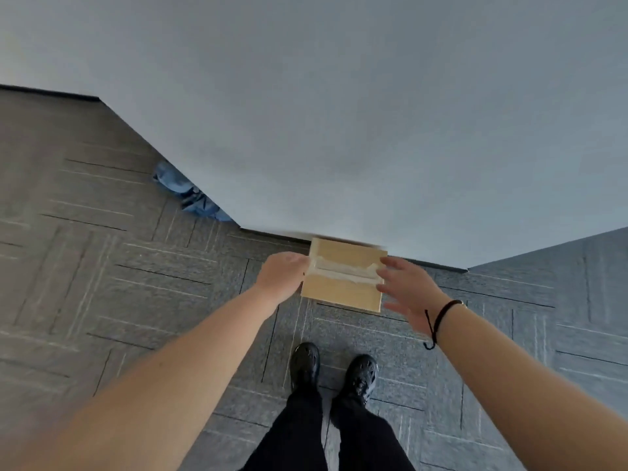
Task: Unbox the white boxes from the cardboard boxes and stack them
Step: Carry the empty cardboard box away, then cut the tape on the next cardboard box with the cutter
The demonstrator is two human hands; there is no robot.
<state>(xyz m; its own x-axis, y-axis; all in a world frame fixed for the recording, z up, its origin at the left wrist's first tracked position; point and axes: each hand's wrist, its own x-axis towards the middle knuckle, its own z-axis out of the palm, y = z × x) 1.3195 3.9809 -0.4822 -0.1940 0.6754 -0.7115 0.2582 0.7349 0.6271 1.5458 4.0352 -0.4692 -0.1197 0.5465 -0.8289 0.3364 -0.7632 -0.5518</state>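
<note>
One cardboard box (343,273), two hands

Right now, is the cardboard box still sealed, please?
Sealed: the cardboard box has its flaps shut, with a tape strip along the seam.

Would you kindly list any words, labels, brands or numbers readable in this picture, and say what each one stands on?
None can be read.
Brown cardboard box: plain faces and a pale tape strip, no print visible.
Pale wall, grey patterned carpet, black shoes: no lettering visible.
Crumpled blue cloth: no text discernible.
</note>
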